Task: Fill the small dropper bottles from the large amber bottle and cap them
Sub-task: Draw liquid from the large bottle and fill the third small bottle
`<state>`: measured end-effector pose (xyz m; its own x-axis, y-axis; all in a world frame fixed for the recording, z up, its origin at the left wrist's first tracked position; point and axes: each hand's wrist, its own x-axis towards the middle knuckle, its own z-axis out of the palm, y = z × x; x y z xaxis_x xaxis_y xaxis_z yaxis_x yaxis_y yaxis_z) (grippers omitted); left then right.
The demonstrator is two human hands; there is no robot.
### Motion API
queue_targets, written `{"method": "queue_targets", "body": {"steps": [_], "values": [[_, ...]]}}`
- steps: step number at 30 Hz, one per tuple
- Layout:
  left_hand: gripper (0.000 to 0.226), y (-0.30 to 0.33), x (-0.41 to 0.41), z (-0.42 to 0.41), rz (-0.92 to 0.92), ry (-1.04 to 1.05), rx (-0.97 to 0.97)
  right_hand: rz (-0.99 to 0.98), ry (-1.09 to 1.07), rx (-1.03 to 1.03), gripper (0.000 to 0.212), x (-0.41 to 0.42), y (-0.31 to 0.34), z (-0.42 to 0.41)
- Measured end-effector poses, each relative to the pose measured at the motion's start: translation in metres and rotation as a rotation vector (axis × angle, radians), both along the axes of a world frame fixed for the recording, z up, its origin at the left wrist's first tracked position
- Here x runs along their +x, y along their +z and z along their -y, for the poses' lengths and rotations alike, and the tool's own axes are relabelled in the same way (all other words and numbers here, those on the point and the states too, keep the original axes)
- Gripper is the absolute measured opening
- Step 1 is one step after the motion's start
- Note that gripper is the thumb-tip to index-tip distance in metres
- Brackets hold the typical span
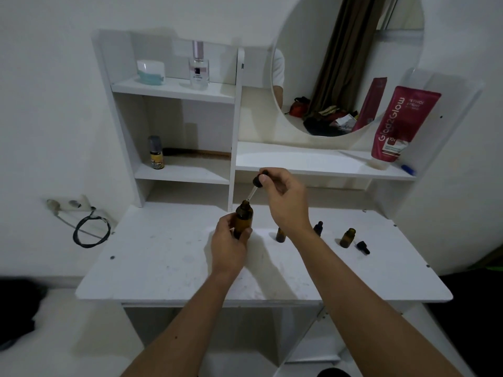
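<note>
My left hand grips the large amber bottle upright above the white table. My right hand pinches the black bulb of a dropper, whose glass tip hangs just over the bottle's open mouth. A small amber bottle stands on the table partly behind my right wrist. Another small open amber bottle stands to the right. A black dropper cap lies next to it, and a second one shows behind my right forearm.
White shelves rise at the back with a perfume bottle, a jar, a small spray can and a comb. A round mirror and a red tube stand at the back right. A socket and coiled cable hang left.
</note>
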<state>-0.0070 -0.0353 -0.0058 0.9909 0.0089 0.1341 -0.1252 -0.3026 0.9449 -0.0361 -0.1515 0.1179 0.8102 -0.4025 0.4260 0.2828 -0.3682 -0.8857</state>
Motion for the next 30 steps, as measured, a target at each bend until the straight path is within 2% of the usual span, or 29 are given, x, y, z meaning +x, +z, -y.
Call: {"method": "queue_targets", "body": {"steps": [11,15,24,30], "values": [[0.048,0.0,0.0,-0.001,0.014,-0.006,-0.009,-0.216,0.015,-0.194,0.013,0.019,-0.015,-0.006],[0.049,-0.001,0.0,0.0,0.023,-0.003,-0.004,-0.263,-0.008,-0.188,0.005,0.021,-0.025,-0.008],[0.051,-0.003,0.001,0.0,0.009,0.002,0.019,-0.289,-0.014,-0.172,0.004,0.025,-0.028,-0.012],[0.049,-0.001,-0.001,-0.002,0.036,0.007,0.05,-0.24,0.047,-0.072,0.014,0.015,-0.016,-0.009]]}}
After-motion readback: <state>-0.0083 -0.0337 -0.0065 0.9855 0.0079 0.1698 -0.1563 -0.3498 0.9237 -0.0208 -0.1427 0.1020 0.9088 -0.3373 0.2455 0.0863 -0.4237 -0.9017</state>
